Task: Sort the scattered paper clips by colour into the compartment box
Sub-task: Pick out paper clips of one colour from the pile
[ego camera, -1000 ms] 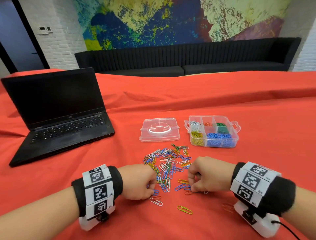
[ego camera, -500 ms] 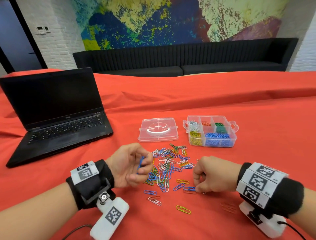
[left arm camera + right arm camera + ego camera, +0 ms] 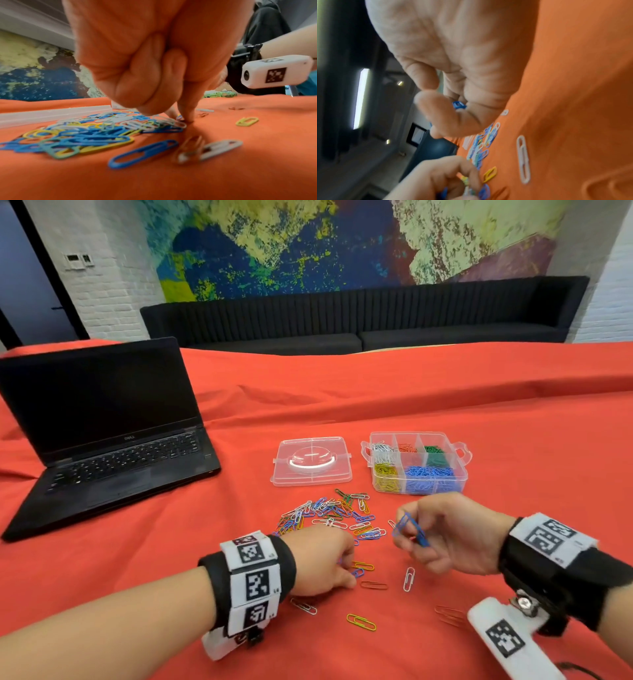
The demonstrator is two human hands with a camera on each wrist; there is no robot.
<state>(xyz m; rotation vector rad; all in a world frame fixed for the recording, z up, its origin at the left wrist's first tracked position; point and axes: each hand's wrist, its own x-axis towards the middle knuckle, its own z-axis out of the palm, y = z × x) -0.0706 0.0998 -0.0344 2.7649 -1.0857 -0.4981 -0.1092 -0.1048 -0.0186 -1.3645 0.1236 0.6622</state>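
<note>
An open black laptop (image 3: 102, 436) with a dark screen stands on the red cloth (image 3: 513, 440) at the left. Behind, a long black sofa (image 3: 359, 316) stands under a colourful mural (image 3: 342, 241).

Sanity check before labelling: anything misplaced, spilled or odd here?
Nothing stands out. The compartment box sits upright, each compartment one colour. Its lid lies flat beside it. Unsorted paper clips lie loose on the red cloth, as expected mid-sort.
</note>
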